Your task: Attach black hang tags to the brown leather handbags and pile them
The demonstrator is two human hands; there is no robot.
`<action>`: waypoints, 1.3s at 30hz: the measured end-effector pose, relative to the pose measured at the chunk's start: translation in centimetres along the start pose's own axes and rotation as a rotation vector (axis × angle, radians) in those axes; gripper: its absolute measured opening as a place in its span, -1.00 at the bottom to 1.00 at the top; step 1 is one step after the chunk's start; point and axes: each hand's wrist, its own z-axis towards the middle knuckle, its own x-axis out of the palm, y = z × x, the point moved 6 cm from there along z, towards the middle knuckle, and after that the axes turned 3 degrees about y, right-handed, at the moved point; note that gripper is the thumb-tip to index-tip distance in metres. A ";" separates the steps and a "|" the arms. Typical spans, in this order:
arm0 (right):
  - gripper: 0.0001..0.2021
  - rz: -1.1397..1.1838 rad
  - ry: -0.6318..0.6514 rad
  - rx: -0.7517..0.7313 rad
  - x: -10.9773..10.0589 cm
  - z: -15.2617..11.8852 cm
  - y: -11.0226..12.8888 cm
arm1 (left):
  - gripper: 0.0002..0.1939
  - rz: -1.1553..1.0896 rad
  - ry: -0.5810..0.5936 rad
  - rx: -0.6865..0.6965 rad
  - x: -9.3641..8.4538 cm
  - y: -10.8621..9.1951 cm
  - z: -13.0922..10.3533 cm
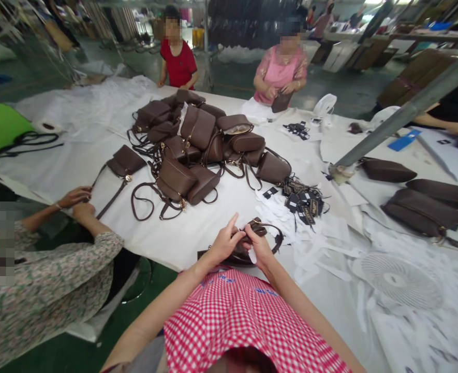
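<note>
A brown handbag (242,256) lies at the table edge close against my body, its strap (279,238) looping out to the right. My left hand (225,243) is on the bag, with the index finger pointing up and the thumb reaching toward the other hand. My right hand (259,246) pinches at the top of the same bag near its strap. A small white slip (252,255) hangs under the right fingers. What exactly the fingertips pinch is too small to make out. Black tags (304,202) lie in a pile just beyond, to the right.
A heap of brown handbags (197,134) fills the table's middle. Paper scraps and a white fan (401,280) are at right, beside a slanted metal pole (403,114). A co-worker in a floral sleeve (108,248) handles a bag (126,160) at left. Two people stand across the table.
</note>
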 end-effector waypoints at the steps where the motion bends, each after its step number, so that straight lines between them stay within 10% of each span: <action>1: -0.50 -0.025 -0.013 -0.019 0.0 0.0 0.2 | -0.62 -0.004 -0.030 0.002 0.0 0.2 0.1; 9: -0.77 -0.814 0.124 -0.103 -0.4 -1.5 1.5 | -0.65 0.010 -0.239 -0.104 -1.3 2.1 1.7; 14: -0.77 -1.251 -0.006 -0.556 0.0 -3.4 5.3 | -0.65 0.015 -0.161 -0.094 -0.6 2.4 2.3; 22: -0.45 -0.679 0.491 -0.300 0.9 -3.3 4.7 | -0.73 0.036 -0.144 0.001 -1.0 2.1 2.2; 29: -0.74 -0.676 0.153 -0.300 -0.7 -2.1 5.9 | -0.77 -0.022 -0.213 -0.030 -0.6 1.3 1.6; 39: -0.76 -0.448 0.047 0.091 -1.0 -1.9 3.5 | -0.64 0.245 -0.158 0.093 0.0 0.3 0.5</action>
